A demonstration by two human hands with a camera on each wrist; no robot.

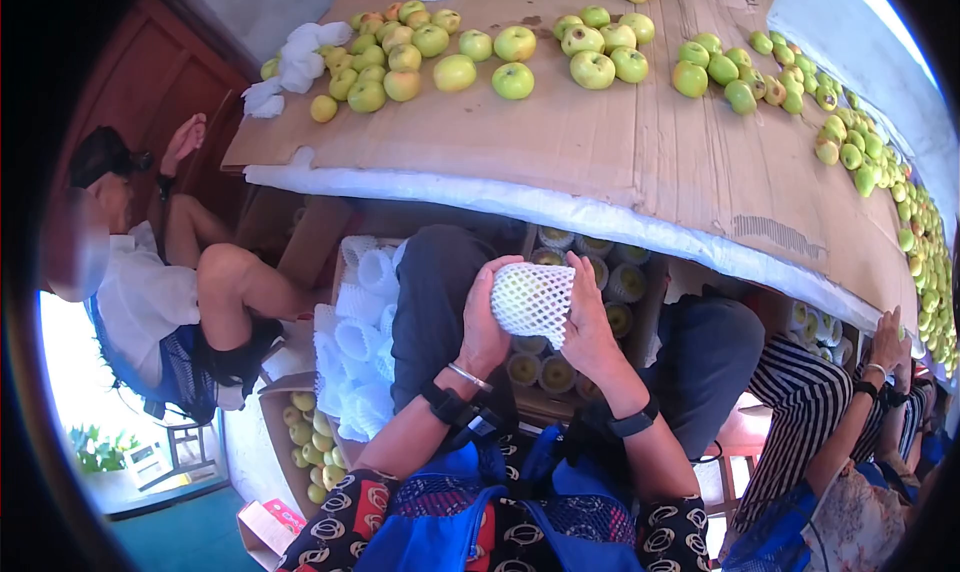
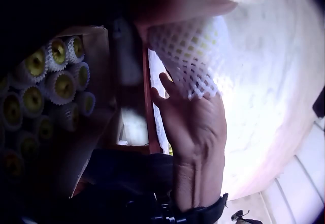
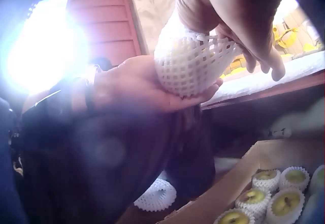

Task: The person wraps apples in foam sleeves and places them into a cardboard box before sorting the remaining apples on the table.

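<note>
Apple (image 1: 516, 302) in a white foam net (image 1: 553, 317), held above the lap between the two hands. We see the left hand (image 1: 483, 322) cupping the apple, its fingers curled round the side; opposite lies the right hand (image 1: 592, 324), its visible fingers fairly straight against the net's loose end, with no grasp that we can make out. The net's long axis runs crosswise from hand to hand: the left is nearer the apple, the right nearer the loose end. Below, between the knees (image 1: 435, 277), we note a box (image 3: 231, 181) of netted apples (image 3: 287, 202); empty nets (image 1: 365, 307) lie beside the left knee. Beyond the hands, the counter (image 1: 690, 162) bears loose apples (image 1: 514, 44); its edge appears to overhang the box's far part, obstructing it from above.
</note>
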